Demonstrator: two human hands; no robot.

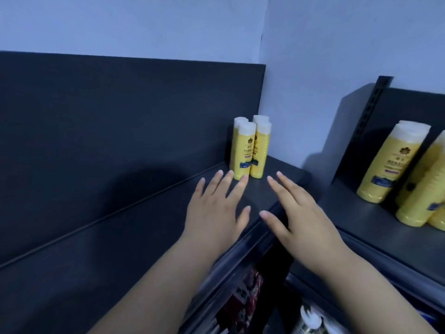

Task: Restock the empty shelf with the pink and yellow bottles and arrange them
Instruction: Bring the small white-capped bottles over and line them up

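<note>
Dark metal shelf, mid-frame, bears few yellow white-capped plastic bottles; spread, empty left hand and right hand likely fetch more next.

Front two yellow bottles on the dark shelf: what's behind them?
Two rear bottles, one behind each front bottle; only their white caps show. Behind them is the dark back panel. The rear bodies and labels are covered.
</note>
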